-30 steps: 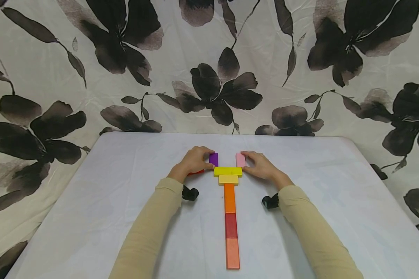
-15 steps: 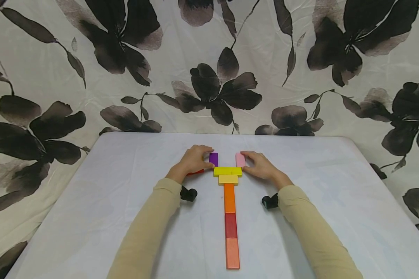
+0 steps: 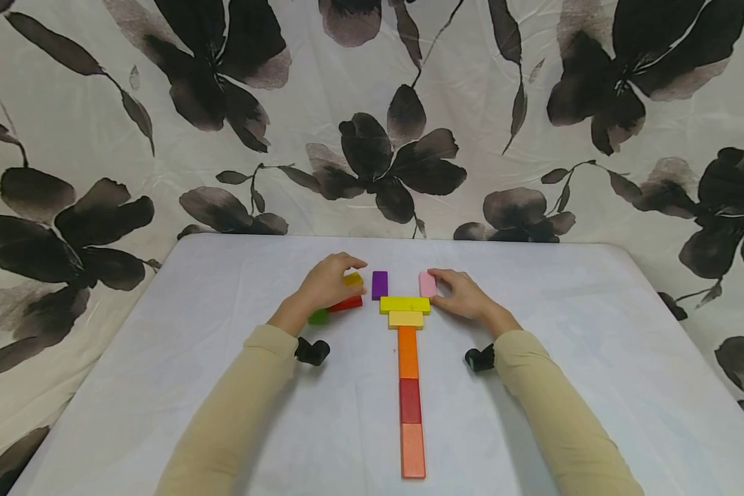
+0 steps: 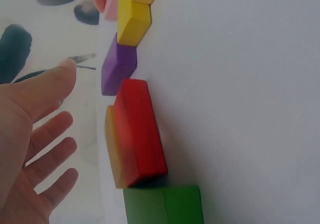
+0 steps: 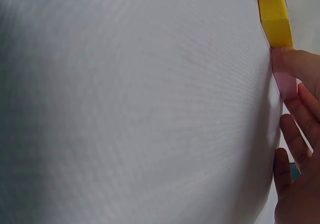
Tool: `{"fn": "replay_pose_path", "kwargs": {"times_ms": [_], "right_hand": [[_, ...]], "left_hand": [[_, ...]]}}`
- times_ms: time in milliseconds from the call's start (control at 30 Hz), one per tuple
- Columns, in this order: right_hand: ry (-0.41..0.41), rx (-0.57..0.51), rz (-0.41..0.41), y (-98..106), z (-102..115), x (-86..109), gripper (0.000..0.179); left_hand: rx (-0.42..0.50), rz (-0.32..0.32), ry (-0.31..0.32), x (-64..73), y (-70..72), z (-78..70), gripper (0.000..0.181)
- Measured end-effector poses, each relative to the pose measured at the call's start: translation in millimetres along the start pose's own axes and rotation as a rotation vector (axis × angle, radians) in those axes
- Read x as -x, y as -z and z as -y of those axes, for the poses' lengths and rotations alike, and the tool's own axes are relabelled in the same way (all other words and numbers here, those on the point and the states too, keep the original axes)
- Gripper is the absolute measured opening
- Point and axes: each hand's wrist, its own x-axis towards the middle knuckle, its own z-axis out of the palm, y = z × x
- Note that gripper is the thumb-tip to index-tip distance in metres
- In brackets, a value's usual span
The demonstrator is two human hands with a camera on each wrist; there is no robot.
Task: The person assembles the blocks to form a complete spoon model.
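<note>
My left hand hovers with parted, relaxed fingers over a few loose blocks: a red block, a yellow-orange block and a green block. It holds nothing. Just right of it stands a purple block, touching the far left end of the bright yellow block. At the far right end of that yellow block, my right hand pinches a pink block between thumb and fingers. In the right wrist view the thumb lies across the pink block and covers part of it.
Below the bright yellow block lie a pale yellow block, then an orange block, a dark red block and a salmon block in a line toward me. The white table ends at a floral cloth behind.
My left hand has let go of the purple block and moved left, over the loose blocks, with the green one now showing. The right hand stays on the pink block.
</note>
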Motion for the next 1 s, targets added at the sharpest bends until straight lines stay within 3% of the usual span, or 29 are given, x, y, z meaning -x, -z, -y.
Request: {"fn": "replay_pose_path", "kwargs": {"times_ms": [300,767,1000], "right_hand": [[-0.003,0.0,-0.004,-0.1,0.4,2.1,0.059],[-0.002,-0.002,0.004,0.0,-1.3,1.1,0.06],[-0.002,-0.002,0.001,-0.1,-0.1,1.1,0.06]], "left_hand": [[0.034,-0.006,0.033,14.8,4.7,14.3,0.048],[-0.029,-0.058,-0.042,24.2,-6.4,37.6,0.04],[-0.035,-0.07,-0.035,25.0,-9.7,42.1,0.037]]}}
